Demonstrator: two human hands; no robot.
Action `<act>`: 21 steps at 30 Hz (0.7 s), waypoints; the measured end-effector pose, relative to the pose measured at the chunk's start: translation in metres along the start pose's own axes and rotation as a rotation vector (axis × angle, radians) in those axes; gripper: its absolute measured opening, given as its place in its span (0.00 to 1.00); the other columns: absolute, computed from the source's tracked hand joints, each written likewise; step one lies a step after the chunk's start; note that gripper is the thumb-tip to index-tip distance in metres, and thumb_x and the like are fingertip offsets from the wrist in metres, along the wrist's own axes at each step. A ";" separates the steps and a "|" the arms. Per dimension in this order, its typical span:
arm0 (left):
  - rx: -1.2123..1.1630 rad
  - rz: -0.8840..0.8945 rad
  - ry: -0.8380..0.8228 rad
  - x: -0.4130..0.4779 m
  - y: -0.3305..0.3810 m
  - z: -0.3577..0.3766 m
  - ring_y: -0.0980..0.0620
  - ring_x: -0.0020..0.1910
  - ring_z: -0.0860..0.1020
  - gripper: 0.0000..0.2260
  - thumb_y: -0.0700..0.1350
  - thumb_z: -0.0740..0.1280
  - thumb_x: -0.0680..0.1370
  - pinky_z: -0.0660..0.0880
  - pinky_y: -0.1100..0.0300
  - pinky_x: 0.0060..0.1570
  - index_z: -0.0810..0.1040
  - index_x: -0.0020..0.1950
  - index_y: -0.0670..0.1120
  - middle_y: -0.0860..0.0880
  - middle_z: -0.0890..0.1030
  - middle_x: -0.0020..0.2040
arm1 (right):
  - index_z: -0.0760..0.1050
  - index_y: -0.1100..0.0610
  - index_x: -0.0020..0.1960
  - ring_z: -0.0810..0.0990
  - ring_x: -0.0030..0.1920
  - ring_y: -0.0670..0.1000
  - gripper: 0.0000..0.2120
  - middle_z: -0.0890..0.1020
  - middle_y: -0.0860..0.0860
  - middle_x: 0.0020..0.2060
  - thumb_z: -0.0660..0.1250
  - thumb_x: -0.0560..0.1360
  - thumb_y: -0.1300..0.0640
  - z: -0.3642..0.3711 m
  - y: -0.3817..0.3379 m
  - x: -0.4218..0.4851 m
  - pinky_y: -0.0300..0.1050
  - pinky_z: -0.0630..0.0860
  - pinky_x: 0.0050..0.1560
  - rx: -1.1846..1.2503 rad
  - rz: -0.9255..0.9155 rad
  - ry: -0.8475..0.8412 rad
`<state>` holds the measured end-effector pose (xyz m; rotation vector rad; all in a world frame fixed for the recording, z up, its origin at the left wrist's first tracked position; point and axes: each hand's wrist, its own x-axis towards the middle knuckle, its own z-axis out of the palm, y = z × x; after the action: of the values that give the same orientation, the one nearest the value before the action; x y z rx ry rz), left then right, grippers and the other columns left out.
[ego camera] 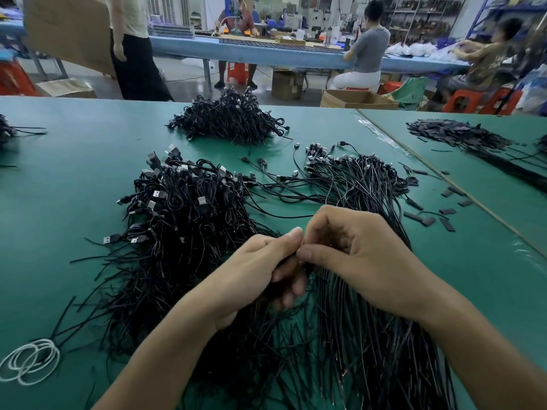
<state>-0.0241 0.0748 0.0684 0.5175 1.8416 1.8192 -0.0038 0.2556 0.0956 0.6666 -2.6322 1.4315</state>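
Broadly, the green bench [74,179] carried black cables [183,208] in heaps. They looked light, limp and thin, and likely to snag on their neighbours. Each seemed best taken near its bare cut end rather than by the plug, and drawn out singly. Above the near heap the left grip [260,270] and right grip [355,253] were close together with fingers curled. Each pinched one cable end [308,268] between thumb and forefinger; the fingers hid most of it, so I could not tell whether it wore a sleeve.

- **Benches:** one in use, with a second bench [473,179] abutting on the right.
- **Heaps:** three in full view, a fourth cut off at the left edge, and the cables beyond counting.
- **Grips:** two.
- **White rings [29,362]:** perhaps four or five, overlapping.
- **Loose sleeve pieces [447,224]:** about ten, near the seam.
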 end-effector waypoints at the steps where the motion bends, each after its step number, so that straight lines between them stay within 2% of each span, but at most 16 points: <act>1: 0.051 0.030 0.083 0.000 -0.004 0.001 0.54 0.23 0.68 0.27 0.55 0.57 0.83 0.64 0.68 0.24 0.65 0.25 0.46 0.45 0.71 0.26 | 0.77 0.50 0.42 0.82 0.38 0.47 0.06 0.83 0.46 0.36 0.73 0.75 0.56 0.001 0.000 0.000 0.46 0.79 0.43 -0.065 -0.006 0.035; 3: 0.105 0.071 0.211 0.010 -0.006 0.002 0.53 0.26 0.66 0.25 0.49 0.59 0.84 0.66 0.68 0.29 0.68 0.28 0.39 0.45 0.67 0.28 | 0.77 0.49 0.42 0.81 0.37 0.46 0.07 0.82 0.44 0.35 0.74 0.75 0.57 0.006 -0.002 0.001 0.41 0.78 0.39 -0.150 -0.025 0.102; 5: 0.006 0.001 0.190 0.015 -0.004 0.002 0.56 0.25 0.72 0.20 0.42 0.58 0.84 0.72 0.67 0.30 0.72 0.35 0.35 0.45 0.71 0.31 | 0.77 0.49 0.42 0.80 0.37 0.46 0.07 0.81 0.44 0.35 0.74 0.74 0.57 0.012 -0.005 0.003 0.38 0.77 0.38 -0.166 -0.059 0.161; 6: -0.097 -0.075 0.155 0.018 -0.002 0.003 0.58 0.25 0.76 0.19 0.41 0.56 0.83 0.74 0.66 0.29 0.76 0.36 0.37 0.45 0.74 0.33 | 0.77 0.50 0.42 0.80 0.37 0.46 0.07 0.81 0.44 0.34 0.74 0.74 0.58 0.016 -0.005 0.004 0.36 0.76 0.37 -0.171 -0.081 0.191; 8: -0.389 -0.133 0.021 0.019 -0.002 0.006 0.53 0.28 0.81 0.19 0.49 0.58 0.79 0.76 0.59 0.28 0.84 0.37 0.46 0.44 0.81 0.34 | 0.77 0.51 0.42 0.80 0.34 0.46 0.07 0.80 0.44 0.34 0.74 0.74 0.58 0.021 -0.005 0.006 0.36 0.75 0.33 -0.176 -0.112 0.233; 10: -0.370 -0.144 -0.055 0.013 -0.007 0.004 0.48 0.25 0.79 0.24 0.59 0.54 0.81 0.73 0.62 0.23 0.85 0.44 0.48 0.42 0.82 0.35 | 0.76 0.52 0.42 0.79 0.29 0.46 0.07 0.80 0.45 0.35 0.74 0.75 0.57 0.023 -0.002 0.008 0.41 0.76 0.29 -0.114 -0.096 0.235; 12: -0.232 -0.167 0.031 0.013 -0.017 0.001 0.51 0.19 0.71 0.29 0.65 0.52 0.81 0.63 0.68 0.17 0.84 0.45 0.47 0.43 0.79 0.31 | 0.77 0.51 0.42 0.80 0.31 0.46 0.06 0.81 0.44 0.36 0.73 0.75 0.55 0.025 0.005 0.010 0.42 0.77 0.32 -0.075 -0.079 0.246; 14: -0.157 -0.165 0.140 0.016 -0.022 -0.001 0.55 0.17 0.64 0.29 0.67 0.54 0.80 0.57 0.71 0.18 0.83 0.38 0.47 0.49 0.73 0.26 | 0.77 0.49 0.45 0.79 0.35 0.45 0.07 0.81 0.44 0.37 0.67 0.79 0.48 0.024 0.017 0.010 0.38 0.75 0.36 -0.056 -0.011 0.271; 15: -0.147 -0.152 0.183 0.017 -0.022 -0.002 0.56 0.18 0.61 0.28 0.66 0.55 0.80 0.56 0.71 0.19 0.82 0.35 0.48 0.51 0.70 0.25 | 0.76 0.49 0.46 0.79 0.36 0.46 0.11 0.82 0.46 0.37 0.62 0.79 0.42 0.023 0.025 0.009 0.39 0.75 0.36 -0.066 0.055 0.262; 17: -0.164 -0.094 0.254 0.017 -0.023 -0.006 0.57 0.18 0.59 0.28 0.64 0.56 0.80 0.55 0.70 0.18 0.79 0.31 0.49 0.53 0.65 0.23 | 0.76 0.49 0.47 0.79 0.37 0.47 0.17 0.81 0.49 0.38 0.57 0.78 0.38 0.018 0.043 0.003 0.42 0.76 0.39 -0.167 0.229 0.132; 19: -0.211 -0.042 0.318 0.017 -0.021 -0.010 0.57 0.18 0.57 0.27 0.62 0.57 0.81 0.55 0.70 0.18 0.75 0.27 0.50 0.53 0.62 0.24 | 0.77 0.47 0.49 0.80 0.42 0.43 0.11 0.81 0.45 0.43 0.63 0.79 0.41 0.018 0.063 -0.007 0.41 0.79 0.46 -0.372 0.384 -0.146; 21: -0.253 -0.006 0.361 0.017 -0.018 -0.012 0.57 0.19 0.56 0.27 0.60 0.57 0.82 0.54 0.70 0.17 0.71 0.25 0.51 0.53 0.61 0.24 | 0.78 0.47 0.52 0.79 0.48 0.44 0.09 0.78 0.42 0.47 0.68 0.77 0.43 0.022 0.077 -0.016 0.47 0.79 0.53 -0.560 0.434 -0.342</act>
<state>-0.0430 0.0745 0.0493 0.0931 1.7865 2.2141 -0.0177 0.2794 0.0193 0.3033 -3.3766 0.5842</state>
